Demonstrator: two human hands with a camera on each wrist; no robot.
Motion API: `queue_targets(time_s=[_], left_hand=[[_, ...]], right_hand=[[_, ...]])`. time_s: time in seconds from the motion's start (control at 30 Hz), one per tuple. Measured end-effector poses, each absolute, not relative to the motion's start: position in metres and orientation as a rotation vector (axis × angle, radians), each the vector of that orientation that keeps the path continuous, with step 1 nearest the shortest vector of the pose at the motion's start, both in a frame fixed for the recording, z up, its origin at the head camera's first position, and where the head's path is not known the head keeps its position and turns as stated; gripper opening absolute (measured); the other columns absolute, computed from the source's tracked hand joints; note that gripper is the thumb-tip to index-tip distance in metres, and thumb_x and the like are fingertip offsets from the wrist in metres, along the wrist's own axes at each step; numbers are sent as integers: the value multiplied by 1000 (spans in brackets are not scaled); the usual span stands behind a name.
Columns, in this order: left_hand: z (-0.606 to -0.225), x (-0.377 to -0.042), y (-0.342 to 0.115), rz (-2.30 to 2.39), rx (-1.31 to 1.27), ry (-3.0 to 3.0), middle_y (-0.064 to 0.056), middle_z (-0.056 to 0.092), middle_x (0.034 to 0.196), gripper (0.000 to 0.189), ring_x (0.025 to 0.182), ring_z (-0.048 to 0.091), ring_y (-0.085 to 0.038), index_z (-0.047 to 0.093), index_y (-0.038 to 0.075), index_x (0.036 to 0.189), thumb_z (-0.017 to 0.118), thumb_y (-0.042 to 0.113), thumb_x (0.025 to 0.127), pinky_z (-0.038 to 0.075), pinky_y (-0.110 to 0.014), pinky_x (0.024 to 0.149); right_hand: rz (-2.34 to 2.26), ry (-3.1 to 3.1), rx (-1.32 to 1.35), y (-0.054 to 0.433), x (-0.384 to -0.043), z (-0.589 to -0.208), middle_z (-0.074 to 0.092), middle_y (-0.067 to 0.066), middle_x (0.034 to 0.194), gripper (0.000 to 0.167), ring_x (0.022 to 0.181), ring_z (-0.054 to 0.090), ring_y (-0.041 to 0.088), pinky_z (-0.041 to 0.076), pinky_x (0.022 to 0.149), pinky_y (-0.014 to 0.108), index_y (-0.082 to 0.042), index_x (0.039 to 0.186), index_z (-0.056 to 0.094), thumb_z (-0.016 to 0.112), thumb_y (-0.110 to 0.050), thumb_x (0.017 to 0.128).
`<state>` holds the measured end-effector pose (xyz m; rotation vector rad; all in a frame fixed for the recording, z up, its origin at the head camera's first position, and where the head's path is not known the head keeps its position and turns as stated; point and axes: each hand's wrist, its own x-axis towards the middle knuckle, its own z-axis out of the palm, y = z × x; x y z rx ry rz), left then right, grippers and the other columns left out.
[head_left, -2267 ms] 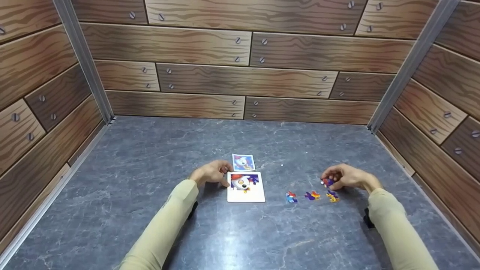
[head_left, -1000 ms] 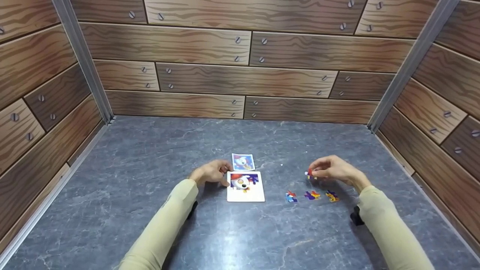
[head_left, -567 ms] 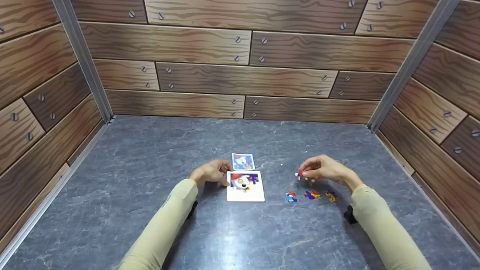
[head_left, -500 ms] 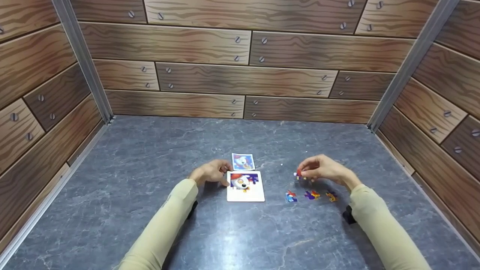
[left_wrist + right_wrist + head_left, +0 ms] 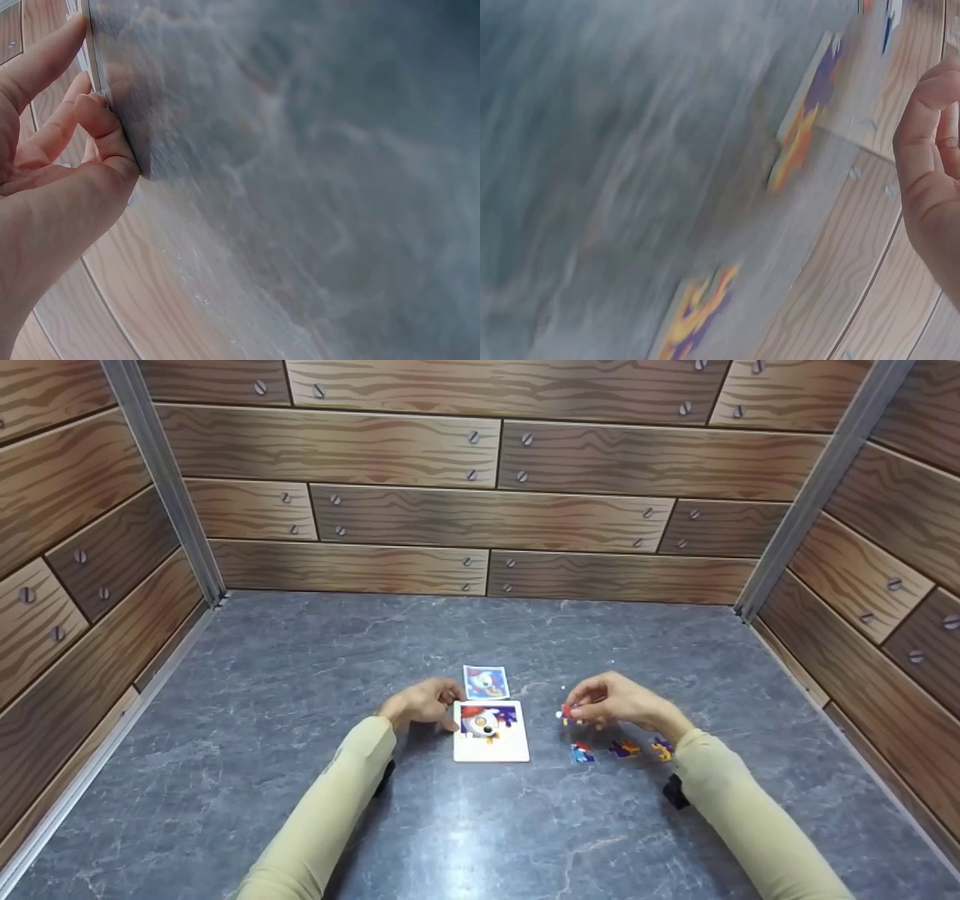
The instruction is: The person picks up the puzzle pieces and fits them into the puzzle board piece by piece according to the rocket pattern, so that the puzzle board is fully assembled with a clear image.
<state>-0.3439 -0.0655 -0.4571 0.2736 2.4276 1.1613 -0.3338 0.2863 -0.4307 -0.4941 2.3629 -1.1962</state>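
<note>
My left hand [image 5: 429, 702] rests against the left edge of a white puzzle tray [image 5: 491, 751], fingers at its upper left corner and thumb lower down. In the left wrist view the thumb and fingertips of the left hand [image 5: 64, 146] touch table level along that edge. Several joined pieces [image 5: 484, 724] fill the tray's upper part with a white animal in a red hat. My right hand [image 5: 619, 701] pinches a red and purple jigsaw piece [image 5: 567, 712] above the table, right of the tray. Only part of the right hand [image 5: 934, 161] shows in the right wrist view; the piece is outside it.
A picture card [image 5: 486, 682] lies just behind the tray. Three loose pieces lie in a row below the right hand: a blue and red piece [image 5: 581, 752], a purple and orange piece [image 5: 624, 748] and a yellow and purple piece [image 5: 661, 748]. Wood-patterned walls [image 5: 420, 514] enclose the table.
My right hand has lifted the red and purple piece from the right end of the loose pieces and carried it left toward the tray. The left hand has stayed at the tray's edge.
</note>
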Motion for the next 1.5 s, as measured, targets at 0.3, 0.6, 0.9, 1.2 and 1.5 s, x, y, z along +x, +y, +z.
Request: queue_targets(time_s=[0.3, 0.6, 0.9, 1.2, 1.5], left_hand=[[-458, -344, -65, 1179, 306, 2416, -2, 49, 92, 41, 87, 43, -17, 64, 11, 110, 77, -4, 75, 38, -30, 75], [-457, -344, -64, 1191, 266, 2404, -1, 48, 93, 41, 88, 43, -17, 63, 11, 111, 77, -4, 76, 38, -29, 74], [-456, -344, -65, 1186, 278, 2417, -3, 51, 98, 41, 91, 45, -18, 63, 12, 111, 77, -4, 75, 40, -30, 77], [-456, -343, -66, 1157, 282, 2426, -2, 50, 95, 38, 89, 44, -17, 64, 13, 109, 77, -2, 77, 39, -30, 75], [-458, -344, -65, 1165, 340, 2438, -1, 48, 91, 42, 86, 43, -15, 63, 8, 111, 78, -4, 74, 38, -27, 75]], right_hand=[[-1221, 2354, -493, 261, -333, -438, 72, 8, 93, 28, 71, 63, 11, 52, 62, 26, -6, 109, 71, 75, -22, 86], [-1280, 2280, -499, 240, -333, -441, 73, 8, 85, 25, 71, 67, 12, 54, 61, 26, 0, 109, 70, 73, -11, 87], [-1254, 2281, -502, 232, -333, -444, 73, 8, 87, 22, 71, 68, 13, 56, 63, 28, -2, 107, 71, 73, -6, 86], [-1231, 2289, -498, 222, -333, -447, 68, 6, 85, 25, 70, 65, 13, 57, 65, 29, -2, 109, 71, 72, -1, 84], [-1289, 2257, -323, 208, -328, -449, 69, 8, 88, 22, 73, 66, 15, 56, 63, 28, -2, 111, 71, 66, -2, 89]])
